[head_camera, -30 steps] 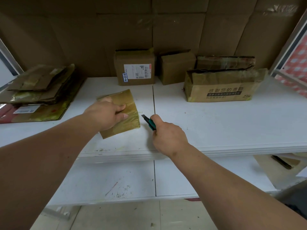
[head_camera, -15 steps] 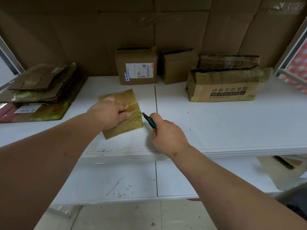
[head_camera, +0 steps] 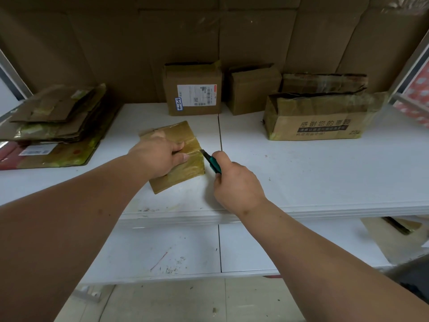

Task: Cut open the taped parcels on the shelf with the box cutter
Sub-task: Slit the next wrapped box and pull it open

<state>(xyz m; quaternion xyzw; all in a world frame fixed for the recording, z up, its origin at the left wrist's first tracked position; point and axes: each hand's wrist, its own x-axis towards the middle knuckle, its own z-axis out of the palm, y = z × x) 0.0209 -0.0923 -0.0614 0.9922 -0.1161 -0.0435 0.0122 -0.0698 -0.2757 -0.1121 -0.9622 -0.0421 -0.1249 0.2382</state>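
Far left on the shelf [head_camera: 325, 173]: a stack of flattened cardboard [head_camera: 53, 122], well apart from the work. Near the shelf's front edge, left of the middle seam: a small taped parcel [head_camera: 183, 138], lying flat and turned at a slant, long axis running from near-left to far-right. On top of it the left hand [head_camera: 157, 156], pressing down, fingers curled over the tape, thumb tip near the right edge. Just to the right, the right hand [head_camera: 236, 184], wrapped around a green box cutter [head_camera: 212, 162], blade tip touching or all but touching the parcel's right edge at the tape line. Cut probably to run leftward along the tape, toward the left thumb; little margin there. Farther back: a labelled box [head_camera: 192, 89], a plain box [head_camera: 253, 89]. Far right: a torn-open carton [head_camera: 320, 117], with bare shelf in front of it.
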